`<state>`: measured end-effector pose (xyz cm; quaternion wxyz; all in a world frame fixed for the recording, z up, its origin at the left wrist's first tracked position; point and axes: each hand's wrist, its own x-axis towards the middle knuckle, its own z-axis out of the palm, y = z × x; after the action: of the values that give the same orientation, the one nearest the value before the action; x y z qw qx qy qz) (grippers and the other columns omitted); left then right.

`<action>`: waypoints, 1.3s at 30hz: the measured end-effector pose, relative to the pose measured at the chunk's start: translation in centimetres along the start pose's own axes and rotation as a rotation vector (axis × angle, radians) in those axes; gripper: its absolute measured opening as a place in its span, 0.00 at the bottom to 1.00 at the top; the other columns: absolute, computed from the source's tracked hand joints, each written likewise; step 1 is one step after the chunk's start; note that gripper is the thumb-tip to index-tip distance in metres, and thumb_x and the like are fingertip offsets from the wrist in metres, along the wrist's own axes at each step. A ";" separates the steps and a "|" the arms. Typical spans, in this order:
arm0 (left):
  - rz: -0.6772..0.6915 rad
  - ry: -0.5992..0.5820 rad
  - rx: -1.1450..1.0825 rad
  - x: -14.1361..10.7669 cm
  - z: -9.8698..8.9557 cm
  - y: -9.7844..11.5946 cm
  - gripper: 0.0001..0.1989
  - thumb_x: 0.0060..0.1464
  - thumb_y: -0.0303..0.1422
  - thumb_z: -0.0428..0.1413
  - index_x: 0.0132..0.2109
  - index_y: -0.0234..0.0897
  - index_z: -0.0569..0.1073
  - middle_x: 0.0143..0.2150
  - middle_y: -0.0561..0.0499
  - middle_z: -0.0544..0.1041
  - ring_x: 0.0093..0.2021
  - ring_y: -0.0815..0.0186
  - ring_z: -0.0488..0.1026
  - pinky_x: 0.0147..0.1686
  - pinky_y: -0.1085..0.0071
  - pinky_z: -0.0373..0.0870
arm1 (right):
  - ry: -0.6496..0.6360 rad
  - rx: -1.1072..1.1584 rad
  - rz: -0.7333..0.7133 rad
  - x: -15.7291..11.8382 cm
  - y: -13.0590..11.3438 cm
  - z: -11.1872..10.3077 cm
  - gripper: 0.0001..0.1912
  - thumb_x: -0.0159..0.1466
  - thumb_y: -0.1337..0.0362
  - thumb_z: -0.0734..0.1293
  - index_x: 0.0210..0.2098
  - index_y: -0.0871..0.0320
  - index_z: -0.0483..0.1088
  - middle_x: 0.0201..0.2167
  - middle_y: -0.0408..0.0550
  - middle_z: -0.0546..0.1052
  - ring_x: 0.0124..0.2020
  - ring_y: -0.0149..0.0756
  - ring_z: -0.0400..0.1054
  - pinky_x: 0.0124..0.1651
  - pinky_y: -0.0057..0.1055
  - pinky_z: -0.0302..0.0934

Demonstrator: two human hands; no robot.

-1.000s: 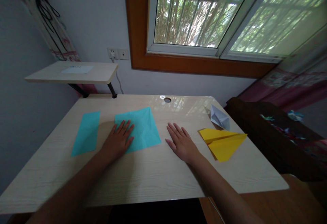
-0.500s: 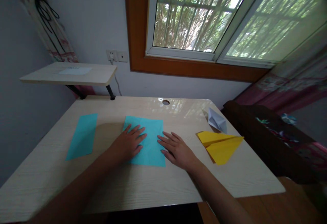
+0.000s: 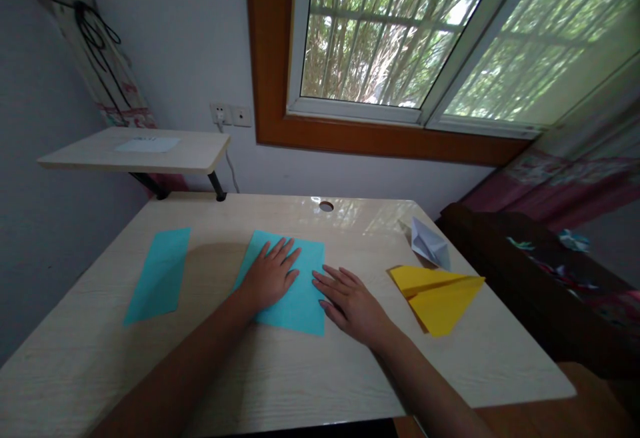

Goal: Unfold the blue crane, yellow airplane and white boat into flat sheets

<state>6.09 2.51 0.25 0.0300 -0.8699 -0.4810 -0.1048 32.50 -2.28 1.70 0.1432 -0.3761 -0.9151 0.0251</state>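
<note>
A light blue sheet of paper (image 3: 305, 301) lies flat on the pale wood-grain desk (image 3: 280, 378), turned a little askew. My left hand (image 3: 273, 275) rests on the sheet with its fingers spread, covering part of its middle and left. At the sheet's right edge is my right hand (image 3: 353, 301), fingers stretched out, the tips at or just over the border. Neither hand grips anything. To the right sits a yellow paper plane (image 3: 440, 298), with a white folded paper (image 3: 430, 243) behind it.
Another blue paper piece (image 3: 159, 277) lies at the desk's left. A raised shelf (image 3: 200, 148) with a white paper (image 3: 147, 145) stands at the back left. The desk has a round cable hole (image 3: 326, 207) near its back edge. Dark brown furniture (image 3: 480, 245) adjoins on the right.
My left hand has slid right and the blue sheet under it has turned slightly. My right hand has stayed near the sheet's right edge. The camera view has shifted a little.
</note>
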 end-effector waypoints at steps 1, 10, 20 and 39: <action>-0.028 -0.004 0.012 -0.1 0.0 -0.8 0.27 0.70 0.44 0.41 0.71 0.44 0.58 0.75 0.47 0.52 0.75 0.57 0.48 0.71 0.51 0.44 | 0.004 0.000 -0.002 0.0 0.0 0.0 0.26 0.71 0.59 0.61 0.68 0.46 0.60 0.67 0.45 0.66 0.70 0.45 0.56 0.68 0.53 0.55; -0.293 -0.017 0.115 -1.3 -0.5 -5.2 0.29 0.69 0.42 0.40 0.70 0.34 0.59 0.74 0.40 0.54 0.74 0.51 0.50 0.69 0.43 0.45 | 0.004 -0.010 -0.007 0.0 0.0 0.1 0.26 0.72 0.60 0.60 0.68 0.46 0.59 0.67 0.44 0.66 0.70 0.44 0.56 0.68 0.54 0.56; -0.041 0.052 0.033 1.3 -1.1 1.5 0.25 0.67 0.32 0.43 0.69 0.43 0.63 0.73 0.48 0.58 0.74 0.55 0.50 0.71 0.48 0.46 | -0.009 -0.011 -0.020 0.0 0.1 0.0 0.27 0.72 0.61 0.61 0.69 0.45 0.57 0.67 0.45 0.65 0.70 0.46 0.56 0.67 0.55 0.57; -0.329 0.044 0.078 -1.8 0.1 -4.5 0.28 0.69 0.40 0.41 0.70 0.36 0.60 0.74 0.42 0.56 0.74 0.53 0.51 0.70 0.48 0.48 | -0.016 -0.006 -0.017 0.0 0.3 0.2 0.27 0.72 0.62 0.60 0.70 0.46 0.56 0.68 0.43 0.64 0.70 0.45 0.55 0.68 0.55 0.57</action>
<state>1.42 3.47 -0.47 0.0564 -0.7751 -0.6199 -0.1085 32.68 -2.08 1.49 0.1348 -0.3684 -0.9195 0.0241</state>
